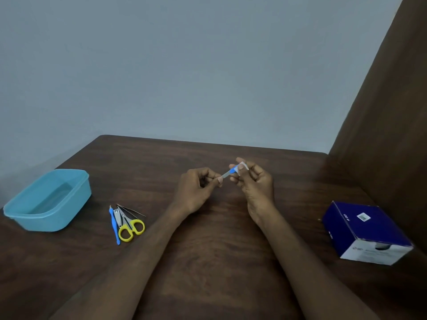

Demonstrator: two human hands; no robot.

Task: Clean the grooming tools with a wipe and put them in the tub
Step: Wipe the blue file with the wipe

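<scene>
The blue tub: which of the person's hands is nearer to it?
Left. The left hand is mid-table, right of the blue tub; the right hand is farther right still.

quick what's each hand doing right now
Left hand: fingers pinch the metal end of the blue-handled tool.
Right hand: fingers hold a white wipe around the tool's blue end.

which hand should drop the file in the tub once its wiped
Left. The left hand already pinches the file and is nearer the tub; the right hand holds the wipe.
</scene>
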